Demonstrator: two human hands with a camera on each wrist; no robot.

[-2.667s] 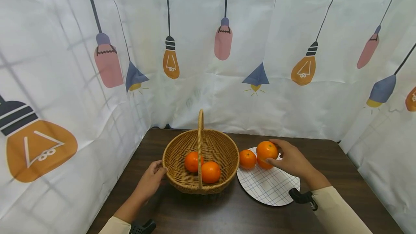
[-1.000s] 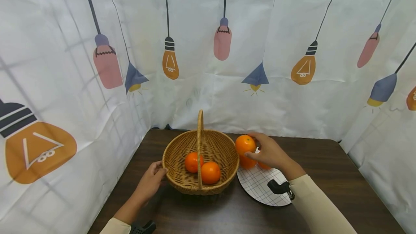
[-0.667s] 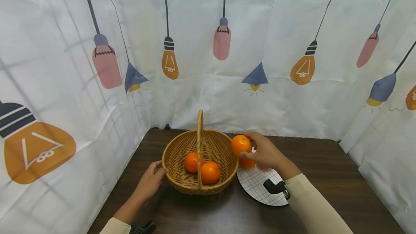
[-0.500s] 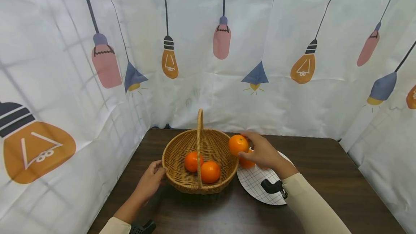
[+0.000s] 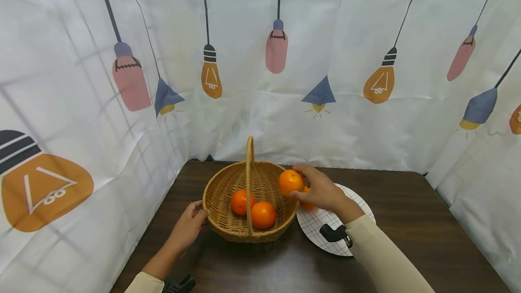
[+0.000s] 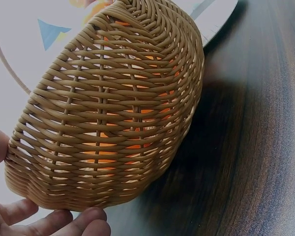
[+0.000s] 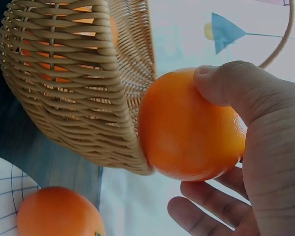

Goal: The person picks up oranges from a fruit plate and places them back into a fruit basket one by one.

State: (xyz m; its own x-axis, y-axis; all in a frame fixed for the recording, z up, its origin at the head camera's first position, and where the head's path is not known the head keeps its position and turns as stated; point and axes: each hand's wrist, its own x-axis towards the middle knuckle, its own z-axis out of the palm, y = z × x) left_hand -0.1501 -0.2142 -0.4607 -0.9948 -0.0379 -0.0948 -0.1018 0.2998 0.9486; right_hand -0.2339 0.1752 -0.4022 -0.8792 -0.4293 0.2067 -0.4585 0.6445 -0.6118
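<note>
Oranges point(image 5: 263, 215), two of them, sit in a woven basket point(image 5: 270, 182). The left hand point(image 5: 186, 229) holds the basket's left rim between thumb and fingers. The right hand point(image 5: 322, 191) curls its thumb and fingers round another orange point(image 5: 291, 183) at the right rim. One more orange point(image 7: 60, 214) sits at a plate's point(image 5: 311, 227) edge. Behind hangs white cloth point(image 5: 244, 134) with lamp pictures point(image 5: 277, 51).

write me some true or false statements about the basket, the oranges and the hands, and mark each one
1. The right hand holds an orange. True.
2. The left hand holds an orange too. False: the left hand grips the basket at its rim.
3. Two oranges lie in the basket. True.
4. The plate is solid black. False: the plate is white with grid lines.
5. The handle arches above the basket. True.
</note>
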